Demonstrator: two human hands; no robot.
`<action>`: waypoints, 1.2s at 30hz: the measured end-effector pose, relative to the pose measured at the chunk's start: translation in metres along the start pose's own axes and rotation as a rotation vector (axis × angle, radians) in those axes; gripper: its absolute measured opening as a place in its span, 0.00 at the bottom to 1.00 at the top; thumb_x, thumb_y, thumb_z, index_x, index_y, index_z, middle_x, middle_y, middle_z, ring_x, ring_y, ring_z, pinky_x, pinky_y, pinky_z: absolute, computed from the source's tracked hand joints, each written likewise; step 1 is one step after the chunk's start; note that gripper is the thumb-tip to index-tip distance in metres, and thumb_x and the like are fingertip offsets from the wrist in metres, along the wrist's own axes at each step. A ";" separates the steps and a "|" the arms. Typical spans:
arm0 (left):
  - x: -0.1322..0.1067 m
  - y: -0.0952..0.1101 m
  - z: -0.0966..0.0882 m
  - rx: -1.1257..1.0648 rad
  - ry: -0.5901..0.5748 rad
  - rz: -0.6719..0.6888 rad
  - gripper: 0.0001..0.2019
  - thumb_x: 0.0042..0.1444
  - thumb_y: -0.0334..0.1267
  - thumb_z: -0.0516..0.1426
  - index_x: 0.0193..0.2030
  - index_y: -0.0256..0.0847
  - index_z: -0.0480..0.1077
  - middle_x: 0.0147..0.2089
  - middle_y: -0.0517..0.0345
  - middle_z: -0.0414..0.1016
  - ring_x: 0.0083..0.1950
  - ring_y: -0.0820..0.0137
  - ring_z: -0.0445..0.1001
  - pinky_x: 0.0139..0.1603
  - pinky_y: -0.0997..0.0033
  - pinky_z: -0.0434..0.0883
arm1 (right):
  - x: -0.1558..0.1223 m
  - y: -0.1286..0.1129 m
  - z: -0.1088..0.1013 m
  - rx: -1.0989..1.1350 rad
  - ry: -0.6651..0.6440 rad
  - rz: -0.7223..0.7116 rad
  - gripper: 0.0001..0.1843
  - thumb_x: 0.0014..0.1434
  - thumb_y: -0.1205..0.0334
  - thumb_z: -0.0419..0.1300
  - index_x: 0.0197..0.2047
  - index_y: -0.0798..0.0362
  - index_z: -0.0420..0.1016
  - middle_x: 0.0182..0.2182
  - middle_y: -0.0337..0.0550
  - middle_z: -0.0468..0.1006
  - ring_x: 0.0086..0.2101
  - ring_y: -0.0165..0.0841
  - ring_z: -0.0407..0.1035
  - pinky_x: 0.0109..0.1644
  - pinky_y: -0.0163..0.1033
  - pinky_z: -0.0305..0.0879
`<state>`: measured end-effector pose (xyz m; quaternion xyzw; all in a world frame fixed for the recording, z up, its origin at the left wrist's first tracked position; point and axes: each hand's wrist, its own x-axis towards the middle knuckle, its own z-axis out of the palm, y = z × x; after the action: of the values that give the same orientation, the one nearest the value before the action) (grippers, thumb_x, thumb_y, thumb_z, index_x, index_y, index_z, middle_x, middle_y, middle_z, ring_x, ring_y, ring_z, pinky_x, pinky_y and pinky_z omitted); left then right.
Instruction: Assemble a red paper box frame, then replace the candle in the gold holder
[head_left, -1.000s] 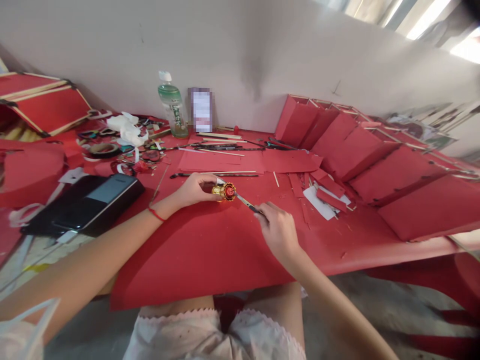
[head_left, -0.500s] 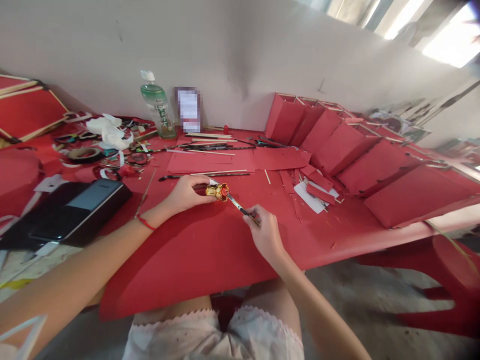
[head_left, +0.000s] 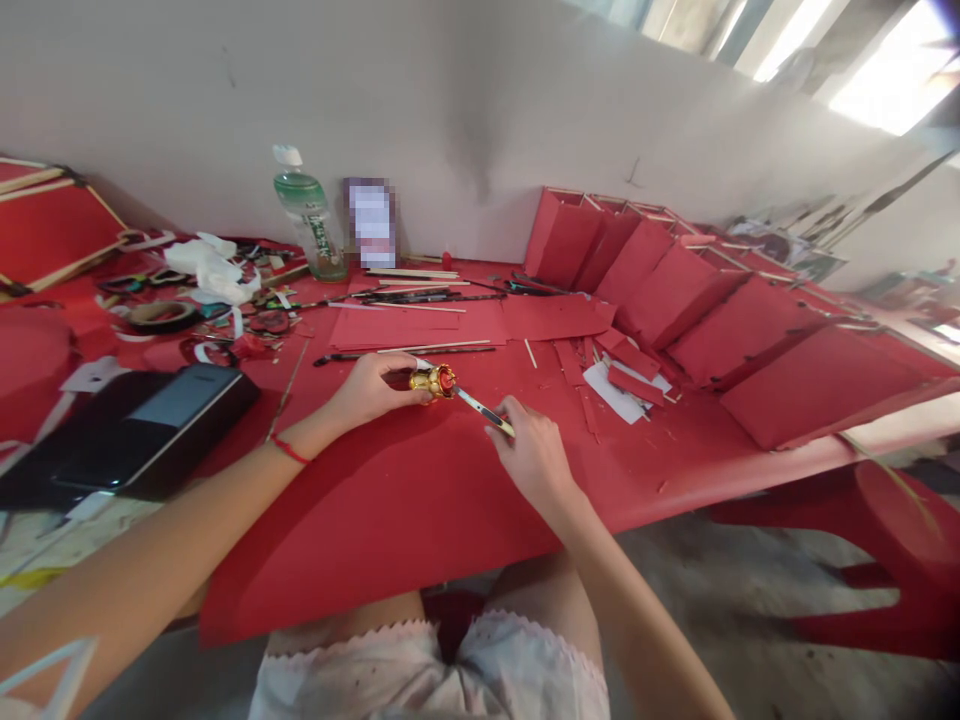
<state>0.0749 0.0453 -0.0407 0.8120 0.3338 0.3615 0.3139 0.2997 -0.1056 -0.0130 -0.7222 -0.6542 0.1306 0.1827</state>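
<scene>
One shiny gold, red-centred cup [head_left: 429, 382]: clamped by the fingers of my left hand [head_left: 375, 385], above the red surface [head_left: 390, 520], inward of its near edge, mouth rightward. One slim, pale-and-black knife-like tool [head_left: 484, 411]: clamped in my right hand [head_left: 531, 445], tip at that mouth.

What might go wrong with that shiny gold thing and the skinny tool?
The thin tool in the right hand points toward the left hand; if it slipped, it might poke those fingers. I can't tell how sharp it is.
The tool's tip is right by the red middle of the gold piece, so a hard push might scratch it.
The piece is held only by its back end, so it could twist loose.
</scene>
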 end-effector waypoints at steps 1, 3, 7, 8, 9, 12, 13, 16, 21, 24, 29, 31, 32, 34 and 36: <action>0.000 0.000 0.000 0.003 -0.001 0.003 0.21 0.44 0.54 0.70 0.39 0.40 0.81 0.42 0.51 0.84 0.41 0.61 0.81 0.46 0.64 0.75 | 0.001 -0.003 -0.006 -0.084 -0.022 -0.024 0.07 0.67 0.65 0.59 0.48 0.52 0.72 0.40 0.45 0.82 0.37 0.38 0.76 0.33 0.36 0.51; 0.000 0.002 0.001 0.011 -0.001 0.008 0.21 0.45 0.55 0.70 0.40 0.40 0.81 0.41 0.51 0.84 0.41 0.62 0.80 0.45 0.65 0.74 | 0.001 -0.009 -0.016 -0.219 -0.061 -0.060 0.08 0.69 0.64 0.57 0.50 0.52 0.72 0.42 0.45 0.81 0.37 0.38 0.77 0.31 0.37 0.48; 0.000 0.002 0.004 0.030 0.023 0.032 0.21 0.45 0.56 0.69 0.38 0.40 0.81 0.37 0.54 0.83 0.36 0.65 0.79 0.40 0.68 0.73 | -0.004 -0.019 -0.020 -0.412 -0.093 -0.124 0.10 0.73 0.64 0.50 0.52 0.51 0.70 0.41 0.46 0.81 0.33 0.37 0.77 0.29 0.38 0.46; 0.000 0.002 0.004 0.028 0.026 0.032 0.21 0.45 0.56 0.69 0.37 0.40 0.81 0.36 0.54 0.83 0.36 0.65 0.78 0.39 0.69 0.73 | -0.005 -0.021 -0.019 -0.442 -0.095 -0.138 0.10 0.73 0.65 0.50 0.52 0.51 0.69 0.41 0.46 0.81 0.32 0.36 0.77 0.28 0.38 0.46; 0.000 0.002 0.004 0.022 0.027 0.030 0.22 0.45 0.57 0.69 0.37 0.40 0.81 0.35 0.54 0.83 0.35 0.65 0.78 0.38 0.69 0.73 | -0.006 -0.023 -0.018 -0.463 -0.096 -0.149 0.10 0.73 0.65 0.49 0.52 0.50 0.69 0.40 0.46 0.81 0.31 0.36 0.77 0.28 0.38 0.46; 0.000 0.000 0.006 0.023 0.033 0.018 0.22 0.46 0.58 0.68 0.38 0.40 0.81 0.35 0.54 0.83 0.35 0.65 0.78 0.37 0.69 0.73 | -0.006 -0.026 -0.019 -0.470 -0.117 -0.156 0.09 0.73 0.66 0.49 0.51 0.51 0.69 0.38 0.45 0.81 0.32 0.39 0.78 0.27 0.39 0.46; 0.000 0.000 0.007 0.032 0.040 0.015 0.22 0.46 0.58 0.68 0.38 0.41 0.81 0.36 0.54 0.83 0.35 0.65 0.79 0.39 0.68 0.74 | -0.006 -0.027 -0.020 -0.458 -0.129 -0.151 0.09 0.73 0.66 0.49 0.50 0.51 0.70 0.39 0.45 0.81 0.33 0.39 0.78 0.27 0.39 0.47; -0.003 0.001 0.009 0.066 0.067 0.018 0.22 0.46 0.57 0.68 0.39 0.41 0.81 0.39 0.52 0.83 0.38 0.63 0.80 0.43 0.65 0.75 | -0.006 -0.030 -0.024 -0.411 -0.157 -0.118 0.09 0.73 0.65 0.50 0.50 0.51 0.70 0.39 0.45 0.82 0.35 0.39 0.79 0.28 0.39 0.48; -0.007 0.013 0.012 0.138 0.064 0.110 0.19 0.49 0.53 0.67 0.40 0.41 0.81 0.42 0.51 0.83 0.42 0.60 0.81 0.45 0.64 0.76 | -0.017 -0.032 -0.015 -0.344 -0.151 -0.037 0.08 0.74 0.63 0.51 0.51 0.51 0.69 0.40 0.46 0.83 0.34 0.38 0.79 0.28 0.38 0.47; -0.007 0.018 0.012 0.169 0.023 0.147 0.16 0.51 0.51 0.65 0.40 0.42 0.81 0.41 0.51 0.82 0.41 0.62 0.81 0.45 0.65 0.76 | -0.024 -0.029 -0.005 -0.290 -0.140 0.024 0.08 0.73 0.63 0.51 0.50 0.51 0.70 0.40 0.46 0.83 0.33 0.37 0.78 0.28 0.38 0.44; -0.009 0.018 0.011 0.131 0.028 0.092 0.19 0.50 0.53 0.67 0.41 0.41 0.81 0.43 0.50 0.83 0.43 0.59 0.81 0.48 0.63 0.76 | -0.028 -0.015 0.011 -0.047 -0.031 0.010 0.06 0.72 0.63 0.53 0.44 0.53 0.70 0.32 0.44 0.81 0.32 0.36 0.76 0.30 0.35 0.47; -0.009 0.016 0.010 0.104 0.047 0.044 0.20 0.48 0.55 0.67 0.41 0.42 0.81 0.43 0.51 0.84 0.44 0.59 0.81 0.48 0.62 0.76 | -0.027 -0.009 0.020 0.115 0.042 -0.002 0.06 0.70 0.63 0.54 0.41 0.52 0.70 0.31 0.42 0.80 0.30 0.35 0.74 0.31 0.34 0.50; -0.009 0.015 0.010 0.091 0.052 0.021 0.21 0.48 0.55 0.67 0.41 0.42 0.81 0.43 0.51 0.84 0.44 0.59 0.81 0.47 0.63 0.76 | -0.027 -0.006 0.024 0.206 0.073 0.003 0.06 0.70 0.63 0.54 0.40 0.52 0.69 0.30 0.42 0.80 0.30 0.34 0.74 0.32 0.33 0.52; -0.008 0.013 0.010 0.067 0.045 -0.018 0.21 0.47 0.56 0.68 0.40 0.42 0.82 0.42 0.52 0.84 0.42 0.59 0.81 0.45 0.63 0.76 | -0.026 -0.001 0.030 0.370 0.116 0.018 0.07 0.69 0.62 0.54 0.38 0.51 0.69 0.30 0.41 0.79 0.30 0.33 0.73 0.32 0.32 0.54; -0.008 0.012 0.010 0.049 0.028 -0.041 0.21 0.46 0.56 0.68 0.40 0.42 0.82 0.41 0.53 0.84 0.42 0.60 0.81 0.45 0.64 0.75 | -0.025 0.000 0.034 0.447 0.132 0.029 0.07 0.68 0.60 0.54 0.37 0.51 0.69 0.29 0.40 0.78 0.29 0.33 0.72 0.32 0.31 0.54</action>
<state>0.0826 0.0296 -0.0396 0.8073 0.3633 0.3582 0.2966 0.2826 -0.1276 -0.0445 -0.6802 -0.5852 0.2273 0.3784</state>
